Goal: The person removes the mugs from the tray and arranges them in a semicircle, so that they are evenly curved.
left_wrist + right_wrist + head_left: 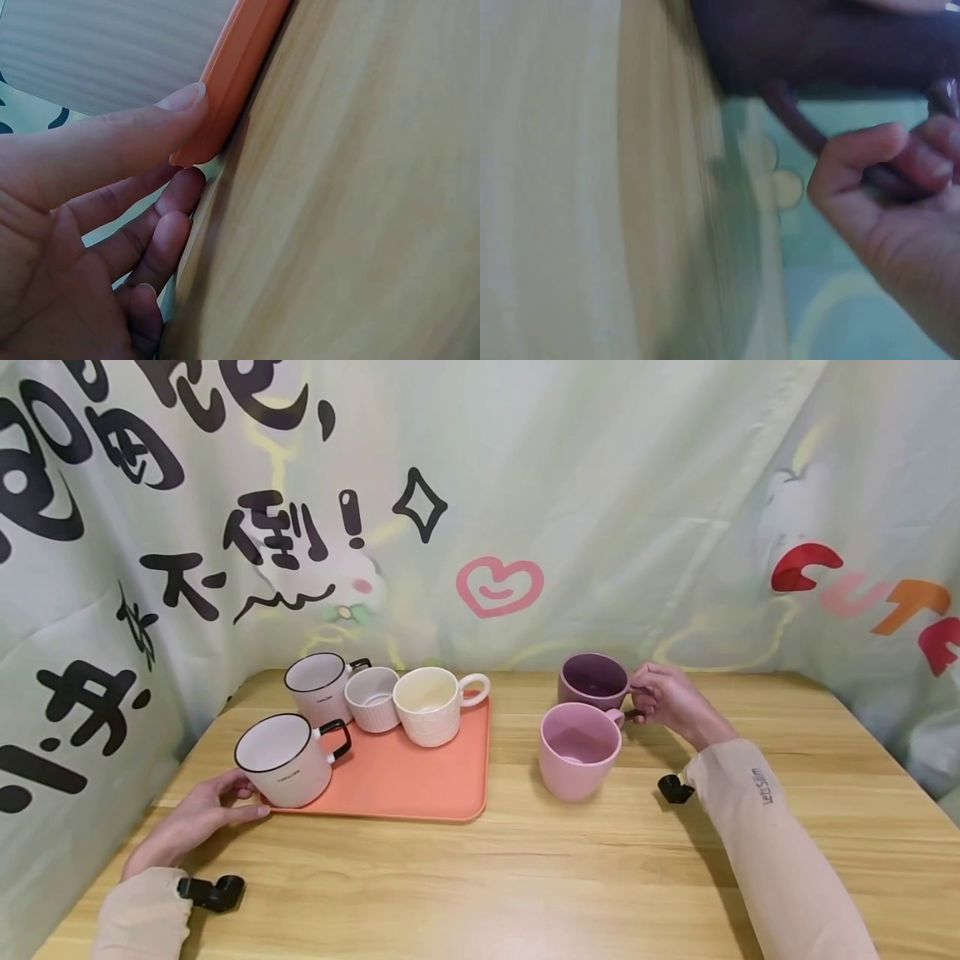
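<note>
Dark purple round mug point(593, 677) is at back of wood-grain table point(525, 881), R of coral rectangular tray point(408, 789), its handle held in curled fingers of R hand point(671, 700), w/ smooth pink mug point(579, 760) just in front, partly blocking it. L hand point(201, 812) pinches tray's near-left corner; tray carries 2 white black-rimmed mugs point(288, 777) (tiny print, illegible), 1 ribbed off-white cup point(373, 706) & 1 textured cream mug point(429, 714). Pale cloth backdrop point(637, 527) reads "CUTE" + lg. black Chinese chars incl. "不倒!"; beige R sleeve point(780, 852) says approx. "Let's Slim".

Dark purple mug point(594, 678) partly hidden behind pink mug point(578, 756), right sleeve point(783, 852) cut off at lower edge
</note>
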`<action>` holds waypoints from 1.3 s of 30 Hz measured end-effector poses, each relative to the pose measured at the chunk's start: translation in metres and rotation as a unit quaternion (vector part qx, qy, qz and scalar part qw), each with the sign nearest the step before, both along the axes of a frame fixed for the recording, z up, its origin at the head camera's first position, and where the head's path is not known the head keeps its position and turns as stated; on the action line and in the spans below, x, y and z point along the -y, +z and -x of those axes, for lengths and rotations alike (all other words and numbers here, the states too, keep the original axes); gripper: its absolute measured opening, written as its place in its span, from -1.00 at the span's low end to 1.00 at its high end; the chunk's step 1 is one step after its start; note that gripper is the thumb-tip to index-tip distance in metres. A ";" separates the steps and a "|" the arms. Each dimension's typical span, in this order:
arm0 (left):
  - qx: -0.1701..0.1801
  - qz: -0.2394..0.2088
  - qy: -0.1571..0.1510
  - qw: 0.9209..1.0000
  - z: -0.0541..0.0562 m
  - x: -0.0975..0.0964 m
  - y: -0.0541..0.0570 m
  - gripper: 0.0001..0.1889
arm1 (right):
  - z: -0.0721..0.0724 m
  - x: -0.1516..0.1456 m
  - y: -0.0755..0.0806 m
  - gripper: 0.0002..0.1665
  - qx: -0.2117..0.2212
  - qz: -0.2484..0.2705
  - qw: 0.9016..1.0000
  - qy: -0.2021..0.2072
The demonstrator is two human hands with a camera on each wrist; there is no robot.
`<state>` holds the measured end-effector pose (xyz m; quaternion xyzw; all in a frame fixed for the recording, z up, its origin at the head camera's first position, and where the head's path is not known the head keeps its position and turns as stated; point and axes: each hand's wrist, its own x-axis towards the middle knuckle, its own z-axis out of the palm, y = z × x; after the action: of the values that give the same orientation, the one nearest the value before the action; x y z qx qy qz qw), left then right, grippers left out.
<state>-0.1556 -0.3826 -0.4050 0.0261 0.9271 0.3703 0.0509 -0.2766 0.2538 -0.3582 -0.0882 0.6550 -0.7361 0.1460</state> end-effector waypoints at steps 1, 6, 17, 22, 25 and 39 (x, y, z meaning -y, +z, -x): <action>0.000 0.001 -0.001 1.000 0.000 0.000 0.000 -0.55 | 0.002 -0.002 -0.001 -0.61 -0.001 0.005 1.000 0.009; -0.002 0.000 -0.004 1.000 0.000 -0.001 0.001 -0.55 | 0.005 -0.009 -0.001 -0.60 0.004 0.016 0.999 0.032; 0.006 0.007 -0.001 1.000 0.000 -0.001 0.001 -0.52 | 0.012 -0.014 0.002 -0.57 0.009 -0.006 0.999 0.036; 0.005 0.008 -0.001 1.000 0.000 -0.001 0.001 -0.52 | 0.014 -0.013 0.000 -0.54 -0.004 -0.004 0.999 0.039; 0.006 0.009 -0.001 1.000 0.000 0.000 0.002 -0.53 | 0.015 -0.010 -0.001 -0.54 -0.015 -0.004 0.999 0.041; 0.006 0.016 -0.004 1.000 0.000 -0.001 0.003 -0.57 | 0.017 -0.011 0.008 -0.74 -0.054 -0.162 0.985 -0.016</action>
<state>-0.1558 -0.3820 -0.4024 0.0271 0.9325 0.3554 0.0581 -0.2933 0.2652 -0.3506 -0.0928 0.7741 -0.6164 0.1109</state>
